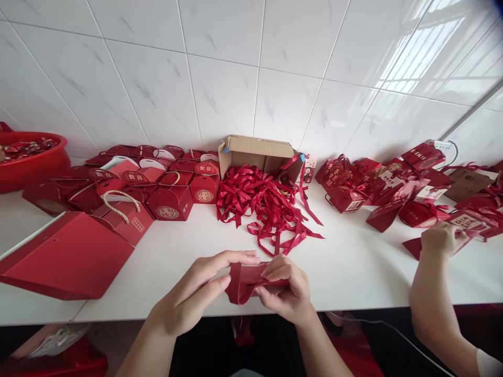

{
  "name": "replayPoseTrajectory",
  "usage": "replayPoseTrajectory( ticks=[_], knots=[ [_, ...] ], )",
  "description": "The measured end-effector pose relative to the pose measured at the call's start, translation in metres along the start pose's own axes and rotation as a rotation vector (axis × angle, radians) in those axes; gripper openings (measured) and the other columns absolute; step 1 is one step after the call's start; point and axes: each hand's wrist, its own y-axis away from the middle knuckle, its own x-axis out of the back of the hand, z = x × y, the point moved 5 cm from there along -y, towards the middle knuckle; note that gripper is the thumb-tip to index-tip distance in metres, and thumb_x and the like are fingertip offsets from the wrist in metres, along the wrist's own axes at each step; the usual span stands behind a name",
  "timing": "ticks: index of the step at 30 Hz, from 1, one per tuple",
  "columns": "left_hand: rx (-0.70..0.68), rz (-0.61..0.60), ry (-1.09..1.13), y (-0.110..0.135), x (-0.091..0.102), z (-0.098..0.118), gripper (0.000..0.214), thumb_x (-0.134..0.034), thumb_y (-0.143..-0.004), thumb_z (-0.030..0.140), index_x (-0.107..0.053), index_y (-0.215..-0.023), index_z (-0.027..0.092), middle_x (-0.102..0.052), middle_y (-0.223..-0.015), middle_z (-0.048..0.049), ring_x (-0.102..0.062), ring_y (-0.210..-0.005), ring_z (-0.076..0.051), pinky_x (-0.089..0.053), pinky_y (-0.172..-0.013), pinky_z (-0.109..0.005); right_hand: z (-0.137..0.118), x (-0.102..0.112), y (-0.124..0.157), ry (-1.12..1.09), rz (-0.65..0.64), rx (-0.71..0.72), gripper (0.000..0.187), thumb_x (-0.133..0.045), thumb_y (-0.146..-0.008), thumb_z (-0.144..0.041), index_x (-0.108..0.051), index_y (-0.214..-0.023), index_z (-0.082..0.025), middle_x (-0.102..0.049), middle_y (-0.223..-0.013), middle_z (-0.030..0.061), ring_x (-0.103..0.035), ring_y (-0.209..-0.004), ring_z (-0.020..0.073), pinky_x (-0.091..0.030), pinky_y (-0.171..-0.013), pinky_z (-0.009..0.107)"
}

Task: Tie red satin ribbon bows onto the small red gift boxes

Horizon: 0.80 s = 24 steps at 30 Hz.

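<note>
Right hand (288,290) gripping red carton (239,289), 歡喜 boxes (207,180)

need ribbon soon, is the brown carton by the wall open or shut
Open: the carton's inside shows, and red ribbons lie heaped at its mouth and on the table.

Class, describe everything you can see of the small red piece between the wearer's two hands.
The red piece looks like thin card, partly folded, with a rounded flap curving toward the viewer and a lighter-looking panel behind. The left hand has its thumb at the left end; the right hand pinches the right side. It is near the white table's front edge; whether it rests there is unclear. No print is visible.
</note>
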Motion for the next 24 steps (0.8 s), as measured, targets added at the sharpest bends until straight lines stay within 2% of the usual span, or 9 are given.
replayPoseTrajectory(
  ticks=[3, 5, 7, 9, 12, 14, 18, 20, 24],
  knots=[
    [-0.036, -0.076, -0.052, 0.005, -0.002, -0.002, 0.044, -0.041, -0.092, 0.019, -0.056, -0.132, 0.027, -0.061, -0.134, -0.0064, -0.052, -0.129, -0.026, -0.042, -0.108, -0.039, 0.002, 0.002, 0.0, 0.016, 0.011, -0.022, 0.017, -0.068, -0.082, -0.018, -0.054, -0.09, -0.022, -0.06, -0.073, 0.0023, -0.058, -0.063, 0.0159, -0.05, -0.054, 0.03],
    [-0.05, -0.071, -0.175, 0.005, -0.003, -0.005, 0.042, -0.044, -0.093, 0.018, -0.057, -0.131, 0.029, -0.056, -0.139, -0.0062, -0.05, -0.131, -0.025, -0.042, -0.108, -0.038, 0.002, 0.003, 0.001, 0.018, 0.007, -0.027, 0.018, -0.069, -0.081, -0.017, -0.054, -0.09, -0.022, -0.059, -0.073, 0.0022, -0.058, -0.064, 0.0161, -0.05, -0.054, 0.029],
    [-0.045, -0.014, -0.303, 0.003, -0.006, -0.008, 0.035, -0.047, -0.093, 0.017, -0.063, -0.122, 0.029, -0.053, -0.14, -0.0073, -0.05, -0.13, -0.025, -0.045, -0.105, -0.036, 0.001, 0.002, 0.002, 0.019, -0.001, -0.018, 0.019, -0.069, -0.08, -0.015, -0.054, -0.09, -0.022, -0.059, -0.073, 0.0022, -0.058, -0.064, 0.016, -0.05, -0.054, 0.029],
    [-0.043, 0.076, -0.36, 0.001, -0.01, -0.01, 0.032, -0.047, -0.094, 0.017, -0.067, -0.117, 0.028, -0.058, -0.128, -0.0092, -0.056, -0.121, -0.023, -0.049, -0.098, -0.033, -0.001, 0.001, 0.002, 0.026, -0.006, -0.004, 0.021, -0.07, -0.079, -0.014, -0.054, -0.091, -0.022, -0.06, -0.074, 0.0021, -0.058, -0.064, 0.0158, -0.05, -0.055, 0.03],
    [-0.031, 0.228, -0.272, 0.001, -0.017, -0.014, 0.031, -0.048, -0.095, 0.02, -0.066, -0.12, 0.025, -0.066, -0.096, -0.0061, -0.065, -0.089, -0.016, -0.055, -0.079, -0.025, -0.003, -0.001, 0.001, 0.039, -0.01, 0.01, 0.022, -0.069, -0.079, -0.012, -0.055, -0.092, -0.022, -0.061, -0.074, 0.002, -0.058, -0.064, 0.0157, -0.051, -0.057, 0.031],
    [0.015, 0.323, -0.203, 0.002, -0.018, -0.017, 0.027, -0.054, -0.093, 0.024, -0.066, -0.117, 0.022, -0.069, -0.086, -0.0036, -0.066, -0.077, -0.014, -0.055, -0.07, -0.022, -0.003, -0.002, 0.0, 0.039, -0.013, 0.004, 0.023, -0.069, -0.079, -0.012, -0.055, -0.093, -0.022, -0.062, -0.074, 0.0021, -0.058, -0.064, 0.0159, -0.051, -0.057, 0.031],
    [0.091, 0.451, -0.174, 0.005, -0.015, -0.018, 0.016, -0.064, -0.087, 0.028, -0.072, -0.098, 0.019, -0.075, -0.088, -0.0042, -0.071, -0.081, -0.017, -0.057, -0.073, -0.022, -0.002, -0.003, 0.001, 0.041, -0.011, -0.014, 0.022, -0.069, -0.079, -0.014, -0.054, -0.093, -0.023, -0.062, -0.074, 0.0023, -0.058, -0.063, 0.0159, -0.051, -0.056, 0.031],
    [0.082, 0.436, -0.165, 0.005, -0.015, -0.016, 0.014, -0.064, -0.087, 0.028, -0.073, -0.093, 0.02, -0.076, -0.089, -0.0042, -0.071, -0.082, -0.018, -0.057, -0.074, -0.023, -0.002, -0.003, 0.001, 0.041, -0.009, -0.018, 0.021, -0.069, -0.08, -0.015, -0.054, -0.093, -0.023, -0.061, -0.073, 0.0021, -0.057, -0.062, 0.0159, -0.051, -0.055, 0.031],
    [0.067, 0.394, -0.14, 0.005, -0.016, -0.015, 0.018, -0.059, -0.089, 0.025, -0.074, -0.099, 0.022, -0.076, -0.1, -0.0036, -0.072, -0.091, -0.019, -0.057, -0.082, -0.024, -0.003, -0.004, 0.002, 0.024, -0.009, -0.021, 0.021, -0.069, -0.08, -0.015, -0.054, -0.092, -0.023, -0.061, -0.073, 0.002, -0.057, -0.062, 0.0159, -0.051, -0.055, 0.031]
  ],
)
